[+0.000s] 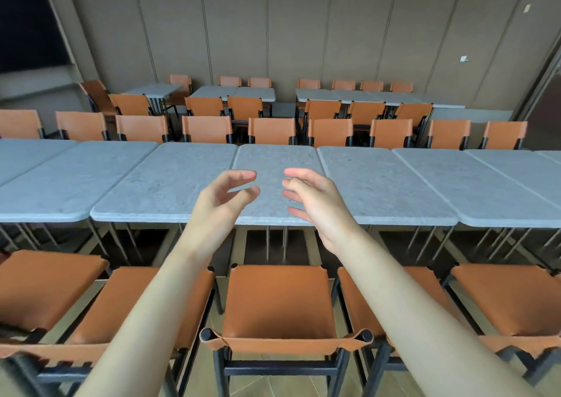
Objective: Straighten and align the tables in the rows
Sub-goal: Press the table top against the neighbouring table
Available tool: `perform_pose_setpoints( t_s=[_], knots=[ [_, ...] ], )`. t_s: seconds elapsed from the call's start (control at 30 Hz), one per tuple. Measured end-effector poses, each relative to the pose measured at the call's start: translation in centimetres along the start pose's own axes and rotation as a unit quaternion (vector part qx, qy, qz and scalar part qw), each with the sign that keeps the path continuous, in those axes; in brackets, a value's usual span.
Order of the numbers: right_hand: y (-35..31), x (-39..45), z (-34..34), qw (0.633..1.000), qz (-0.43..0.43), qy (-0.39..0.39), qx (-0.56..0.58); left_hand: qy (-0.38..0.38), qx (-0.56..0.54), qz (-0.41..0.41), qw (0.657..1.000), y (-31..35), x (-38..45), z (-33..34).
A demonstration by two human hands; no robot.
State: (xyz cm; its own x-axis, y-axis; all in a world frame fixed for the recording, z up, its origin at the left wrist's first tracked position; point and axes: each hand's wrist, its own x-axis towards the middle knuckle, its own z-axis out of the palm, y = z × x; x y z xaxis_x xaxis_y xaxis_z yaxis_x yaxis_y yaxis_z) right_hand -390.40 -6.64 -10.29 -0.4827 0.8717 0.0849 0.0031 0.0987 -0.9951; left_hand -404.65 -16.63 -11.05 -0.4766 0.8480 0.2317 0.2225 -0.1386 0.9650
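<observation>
Fingers: on our left hand (220, 197) they are loosely curled and spread, thumb apart from them, holding nothing; on our right hand (315, 202) they are likewise relaxed, slightly bent, holding nothing. Both hands hover at frame centre, palms turned toward each other, fingertips near but apart, above the near edge of a table top; we cannot tell whether either touches it.

Centre table (273, 163): grey speckled stone-look top, rounded corners, mid-frame, directly beyond the hands.

Front row of tables (394, 184): same grey tops set edge to edge across the full width of the frame, near edges in a roughly even line; thin metal legs show below.

Near chairs (279, 302): orange leather seats on black frames, lower frame, backs toward us, tucked toward the row.

Far-side chairs (271, 131): orange backs in a line just behind the front row.

Rear tables (358, 96): further grey tops in upper centre, in three separate groups with gaps between, orange chairs around them.

Wall (273, 26): brown vertical panelling, upper frame.

Dark panel (27, 32): upper left of the frame, too blurred to identify.
</observation>
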Motion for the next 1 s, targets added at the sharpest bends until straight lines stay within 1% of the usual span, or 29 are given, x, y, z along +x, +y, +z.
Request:
perform_pose_setpoints(
  t_s=[0.17, 0.37, 0.57, 0.77, 0.9, 1.0],
  knots=[
    [-0.5, -1.7, 3.3, 1.0, -0.006, -0.023, -0.008, 0.012, 0.004, -0.004, 1.0, 0.4, -2.1, -3.1],
    [-1.1, -3.9, 9.0, 0.999, -0.01, -0.028, -0.015, 0.0, 0.012, -0.005, 1.0, 0.5, -4.9, -8.6],
    [-1.5, -6.4, 17.6, 1.0, 0.004, -0.017, 0.008, 0.005, 0.036, -0.007, 0.999, -0.2, -8.2, -18.1],
    [-0.7, -8.8, 27.0, 1.0, 0.01, -0.02, 0.022, 0.001, 0.06, -0.038, 0.997, -1.6, -11.4, -28.3],
    [0.4, -10.3, 31.5, 0.999, 0.029, -0.018, 0.036, -0.009, 0.076, -0.047, 0.996, -2.4, -12.6, -33.1],
    [0.6, -10.8, 33.7, 0.999, 0.033, -0.017, 0.037, -0.025, 0.078, -0.054, 0.995, -3.1, -12.8, -35.8]
  ],
)
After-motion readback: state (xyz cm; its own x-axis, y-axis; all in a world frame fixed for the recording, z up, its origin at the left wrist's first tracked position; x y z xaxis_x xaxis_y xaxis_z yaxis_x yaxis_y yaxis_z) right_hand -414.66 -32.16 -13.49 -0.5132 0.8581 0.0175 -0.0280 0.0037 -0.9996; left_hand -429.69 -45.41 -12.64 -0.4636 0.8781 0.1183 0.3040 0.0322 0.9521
